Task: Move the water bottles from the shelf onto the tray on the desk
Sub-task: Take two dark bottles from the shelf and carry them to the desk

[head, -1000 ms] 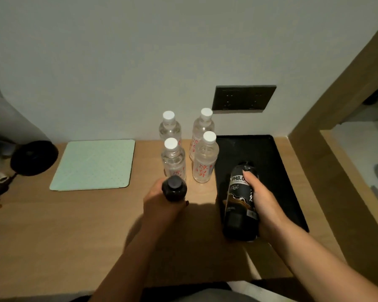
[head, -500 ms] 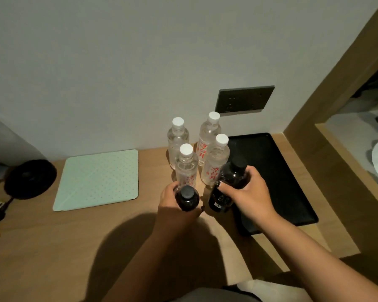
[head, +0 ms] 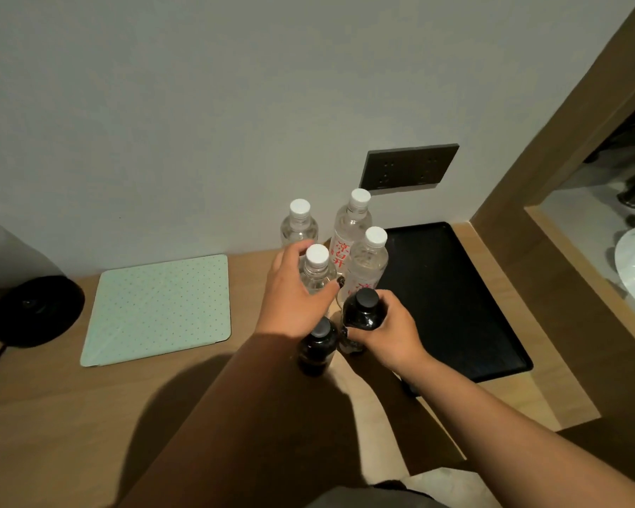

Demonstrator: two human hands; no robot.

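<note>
Nearest me on the smooth wooden desk (head: 70,416), a dark glossy bottle (head: 318,348) stands free, left of the black tray (head: 455,306). My right hand (head: 385,333) is wrapped around a second dark bottle (head: 363,313), upright just off the tray's left edge. Beyond it, my left hand (head: 294,295) curls partway round the nearest clear plastic bottle (head: 316,267), fingers on its ribbed shoulder; whether the grip is firm I cannot tell. Three more white-capped clear bottles (head: 351,229) crowd behind, left of the tray, none on it. Farther left lies a pale green dotted mat (head: 154,309), then a round black base (head: 37,311). A dark socket plate (head: 409,166) sits on the wall above the tray.
</note>
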